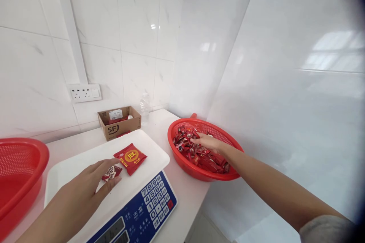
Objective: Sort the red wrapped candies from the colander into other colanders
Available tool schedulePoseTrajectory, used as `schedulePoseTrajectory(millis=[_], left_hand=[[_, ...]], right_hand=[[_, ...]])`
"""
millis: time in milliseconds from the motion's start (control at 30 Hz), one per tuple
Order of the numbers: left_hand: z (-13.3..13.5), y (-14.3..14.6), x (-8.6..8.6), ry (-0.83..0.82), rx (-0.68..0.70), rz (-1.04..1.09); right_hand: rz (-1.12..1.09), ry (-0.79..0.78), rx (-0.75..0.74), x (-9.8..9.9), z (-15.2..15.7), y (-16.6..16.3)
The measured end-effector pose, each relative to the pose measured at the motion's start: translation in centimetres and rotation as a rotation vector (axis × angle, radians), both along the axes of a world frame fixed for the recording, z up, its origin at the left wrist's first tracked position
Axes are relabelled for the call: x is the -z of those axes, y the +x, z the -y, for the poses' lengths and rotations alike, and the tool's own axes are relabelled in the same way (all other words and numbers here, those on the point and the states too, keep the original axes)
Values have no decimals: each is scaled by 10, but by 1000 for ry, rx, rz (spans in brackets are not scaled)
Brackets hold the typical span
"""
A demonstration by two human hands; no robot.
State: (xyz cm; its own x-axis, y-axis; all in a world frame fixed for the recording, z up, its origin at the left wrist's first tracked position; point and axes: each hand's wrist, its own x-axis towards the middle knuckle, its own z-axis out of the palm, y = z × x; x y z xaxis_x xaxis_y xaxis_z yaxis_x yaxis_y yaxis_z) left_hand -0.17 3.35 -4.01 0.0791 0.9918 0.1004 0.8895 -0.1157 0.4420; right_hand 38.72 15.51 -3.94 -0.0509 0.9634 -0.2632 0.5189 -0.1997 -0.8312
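Over the white tray (154, 152) of a digital scale, my left hand (91, 184) has its thumb and fingers closed around a small dark-red wrapped candy (112, 173) with white lettering. Just beyond those fingers, a larger red packet (132, 158) with a yellow round emblem lies on the tray. My right hand (208, 142) reaches into a red plastic basket (191, 166) at the right. Its fingers are drawn together among many small red wrapped candies (203, 161); what they grip is hidden.
The scale's blue keypad panel (142, 212) faces me. Behind the tray stand an open cardboard box (125, 125) and a clear plastic bottle (144, 108). Another red basket (42, 159) is at the left. Tiled walls with a socket (85, 93) enclose the white table (189, 193).
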Motion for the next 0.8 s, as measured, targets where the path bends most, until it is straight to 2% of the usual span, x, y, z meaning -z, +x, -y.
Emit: schedulePoseTrajectory(millis=[167,333,500,600,700,800], left_hand=[[4,5,-5,24,15,108],[15,14,-15,-49,93,382],[26,31,-16,-62,205,768],[27,38,-18,-58,239,933],[25,38,-25,17,196,1051],[23,32,-31,85,135,1091]], right_hand=[[-246,60,42,-25,11,-21],[-460,81,-140,-52,40,-74],[-699,42,-397,-44,66,-152],[-728,119,-531,-36,77,-193],[-710,216,-611,-36,84,-218],[-696,240,-654,-41,87,-230]])
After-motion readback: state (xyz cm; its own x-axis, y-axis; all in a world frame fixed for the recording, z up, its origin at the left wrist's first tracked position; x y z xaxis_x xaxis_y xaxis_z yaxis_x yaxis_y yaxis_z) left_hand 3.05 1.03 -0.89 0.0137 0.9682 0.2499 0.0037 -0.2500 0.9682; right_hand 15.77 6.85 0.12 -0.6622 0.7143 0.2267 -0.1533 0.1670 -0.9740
